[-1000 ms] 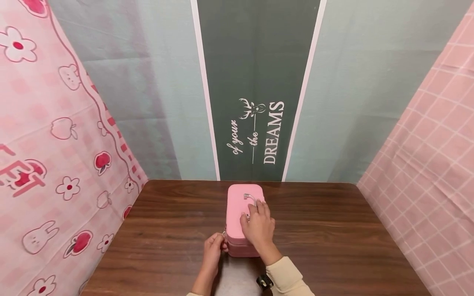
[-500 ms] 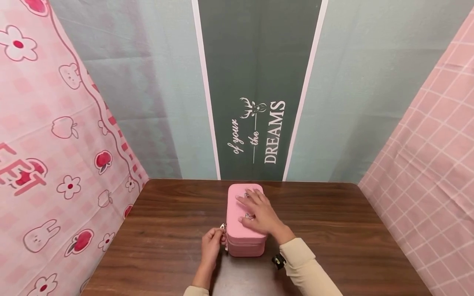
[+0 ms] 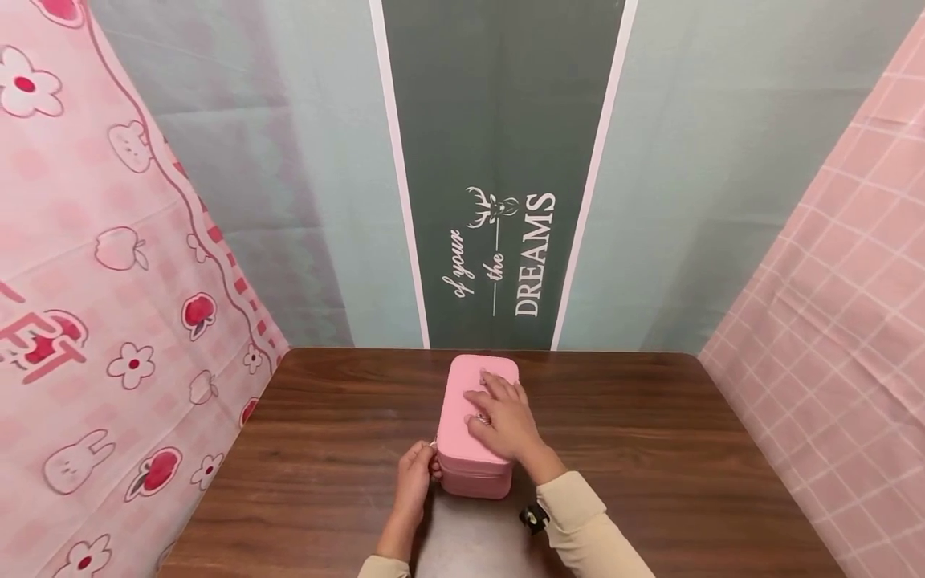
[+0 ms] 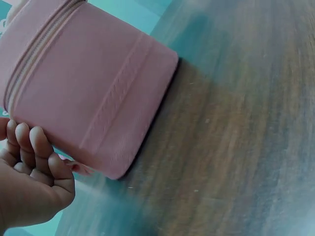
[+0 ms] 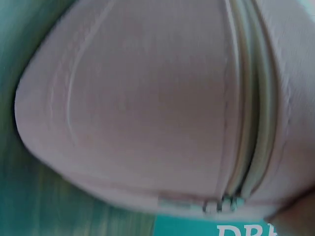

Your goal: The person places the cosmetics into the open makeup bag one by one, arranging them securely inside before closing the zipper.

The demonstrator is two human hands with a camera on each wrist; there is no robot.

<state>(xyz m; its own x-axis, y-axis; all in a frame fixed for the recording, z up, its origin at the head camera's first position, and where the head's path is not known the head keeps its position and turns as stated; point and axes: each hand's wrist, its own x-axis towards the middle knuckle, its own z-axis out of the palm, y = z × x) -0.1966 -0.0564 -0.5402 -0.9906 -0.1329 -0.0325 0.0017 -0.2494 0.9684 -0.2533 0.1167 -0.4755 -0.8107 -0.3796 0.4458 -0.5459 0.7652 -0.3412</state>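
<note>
A pink zippered case (image 3: 458, 437) with a metal handle on its lid stands on the table. My left hand (image 3: 413, 482) is at its left side, pinching a zipper pull (image 3: 433, 444) that is mostly hidden. In the left wrist view the fingers (image 4: 40, 141) curl by the zipper (image 4: 37, 51), and a small pink piece (image 4: 81, 168) shows below them. My right hand (image 3: 506, 417) rests on the lid with fingers spread, mostly covering the handle (image 3: 482, 418). Up close in the right wrist view, the zipper (image 5: 251, 98) runs along the case to metal sliders (image 5: 221, 204).
The case stands on a brown wooden table (image 3: 636, 449), near the middle of its far edge. Behind it hangs a green curtain (image 3: 506, 104) with white lettering. Pink patterned cloths flank the left side (image 3: 144, 305) and right side (image 3: 853, 265).
My right hand has slid farther over the lid and spread its fingers. My left hand has shifted slightly away from me along the side. The case has turned a little clockwise.
</note>
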